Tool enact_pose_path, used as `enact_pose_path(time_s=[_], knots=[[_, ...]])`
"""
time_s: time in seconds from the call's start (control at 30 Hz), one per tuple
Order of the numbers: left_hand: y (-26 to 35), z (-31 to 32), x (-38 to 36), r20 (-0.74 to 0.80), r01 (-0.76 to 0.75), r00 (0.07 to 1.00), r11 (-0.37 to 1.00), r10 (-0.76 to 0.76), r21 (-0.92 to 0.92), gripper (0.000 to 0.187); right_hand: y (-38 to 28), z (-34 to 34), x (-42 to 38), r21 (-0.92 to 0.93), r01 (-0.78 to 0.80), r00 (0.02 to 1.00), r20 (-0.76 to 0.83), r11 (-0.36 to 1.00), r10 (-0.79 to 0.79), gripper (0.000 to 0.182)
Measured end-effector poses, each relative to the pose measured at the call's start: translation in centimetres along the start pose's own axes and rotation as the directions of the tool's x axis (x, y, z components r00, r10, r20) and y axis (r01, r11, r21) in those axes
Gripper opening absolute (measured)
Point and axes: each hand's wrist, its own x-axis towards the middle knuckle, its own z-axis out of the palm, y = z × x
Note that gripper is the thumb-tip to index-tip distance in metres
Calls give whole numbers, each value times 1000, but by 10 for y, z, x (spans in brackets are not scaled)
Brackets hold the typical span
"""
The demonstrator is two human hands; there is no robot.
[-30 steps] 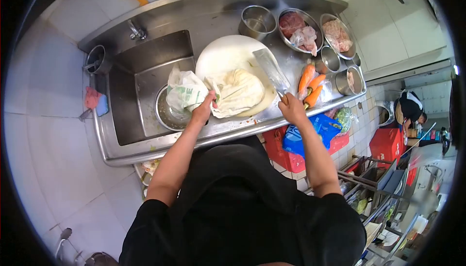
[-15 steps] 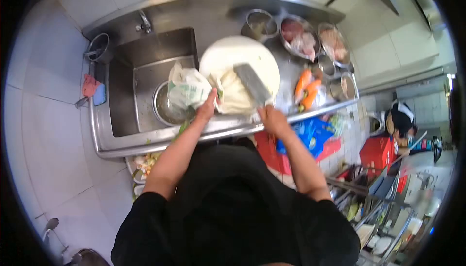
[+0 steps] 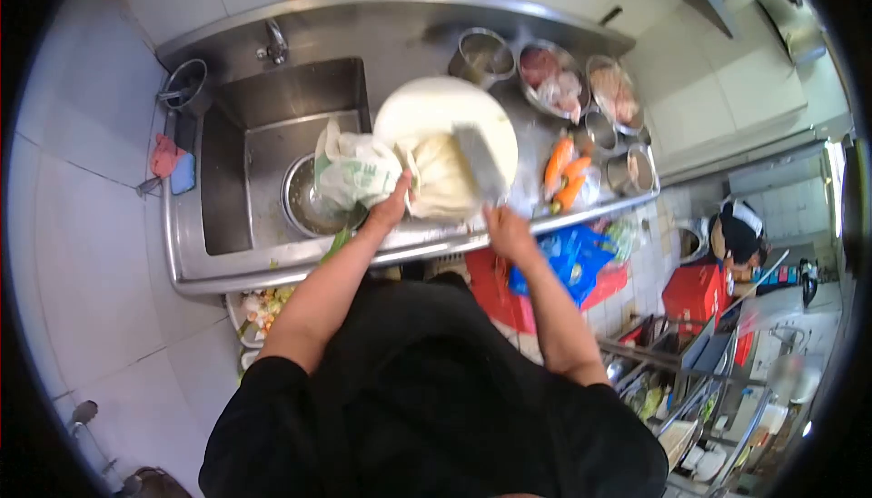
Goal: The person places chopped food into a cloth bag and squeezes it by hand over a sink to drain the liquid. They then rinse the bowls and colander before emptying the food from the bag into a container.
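Note:
My right hand (image 3: 510, 230) is closed round the handle of a cleaver (image 3: 479, 162), whose broad blade lies over the right part of a round white cutting board (image 3: 490, 115). Left of it, my left hand (image 3: 391, 206) grips the right edge of a white plastic bag (image 3: 356, 171) with green print. The bag hangs over the sink side of the board, above a metal bowl (image 3: 298, 198). Between my hands, a cream-coloured cloth-like piece (image 3: 434, 180) lies bunched on the front of the board, beside the blade. What the bag holds is hidden.
A steel sink (image 3: 272, 135) with a tap (image 3: 275, 44) is at the left. Carrots (image 3: 565, 176), a bowl of meat (image 3: 554, 80), a tray of pale meat (image 3: 613, 89) and a metal pot (image 3: 481, 58) stand right. Below sits a blue bag (image 3: 572, 262); a person (image 3: 738, 230) is far right.
The cleaver has shifted slightly right against the board, and its blade points more steeply away from me. My left hand stays at the bag. The whole view has shifted a little.

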Motion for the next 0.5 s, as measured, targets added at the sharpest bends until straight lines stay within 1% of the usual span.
enact_pose_path(time_s=[0.03,0.07,0.1,0.13,0.17,0.2,0.27,0.3,0.33,0.37,0.4,0.43,0.47,0.5], knots=[[6,-5,-3,43,36,998,997,-39,64,40,-32,-41,-1,116,-20,998,-55,993,26,41],[7,-3,1,52,27,998,998,-30,64,40,-61,-80,-4,127,8,983,-183,992,16,40],[7,-2,2,56,55,997,997,-58,56,40,-67,-100,0,162,76,937,-350,984,-15,36],[5,-3,-3,57,92,994,994,-94,51,39,-92,-130,-7,225,204,834,-550,953,-49,31],[9,0,-4,23,112,993,993,-113,40,41,-81,-134,-1,308,268,778,-627,913,-17,27],[10,0,-6,22,111,994,993,-112,39,41,-72,-120,-3,307,269,778,-628,913,-19,27],[14,-1,-6,55,91,993,980,-102,175,54,-41,-67,-13,565,208,812,-555,798,181,31],[-1,-3,-2,69,80,993,979,-94,188,45,-17,-25,-21,280,77,907,-419,957,50,34],[-1,-2,0,70,71,994,980,-85,185,45,5,11,-23,-61,-1,973,-232,998,-13,37],[-1,-1,-1,91,53,993,976,-74,211,43,15,23,-19,-46,-36,996,-79,998,32,39],[-1,-3,-5,115,37,991,969,-67,245,42,18,32,-19,-28,-77,994,79,997,79,42],[1,5,-7,42,4,999,986,-11,168,40,5,14,-2,-40,-49,998,24,998,50,42],[1,2,-8,47,12,999,985,-20,173,40,-3,-3,0,-47,-48,999,-11,998,48,43],[-3,-1,-13,66,-22,998,974,7,227,39,-32,-40,-3,88,-3,996,-90,996,11,43]])
